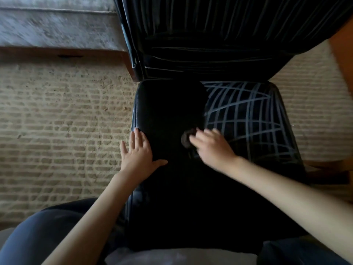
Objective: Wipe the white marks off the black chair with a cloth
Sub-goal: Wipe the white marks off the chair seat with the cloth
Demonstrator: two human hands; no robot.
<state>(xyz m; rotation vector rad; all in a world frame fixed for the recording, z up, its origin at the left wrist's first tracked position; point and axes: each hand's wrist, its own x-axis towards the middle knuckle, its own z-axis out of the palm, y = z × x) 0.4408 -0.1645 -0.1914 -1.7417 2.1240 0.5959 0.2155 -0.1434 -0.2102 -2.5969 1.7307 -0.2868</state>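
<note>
Chair (168,111) seat is bearing crossed white marks (246,119), no readable writing; right hand (212,148) is gripping a dark cloth (186,139), left hand (138,150) is lying flat, fingers spread.

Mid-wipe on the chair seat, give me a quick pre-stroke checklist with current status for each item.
1. Cloth under right hand: ok, a dark wad shows at the fingertips, blurred.
2. Left hand bracing the chair seat edge: ok, flat on the left side.
3. Left half of seat clean: ok, no marks visible.
4. White marks on right half: not ok, grid of lines remains.
5. Backrest clean: not ok, faint streaks visible.
6. Cloth cleanliness: cannot tell.
</note>
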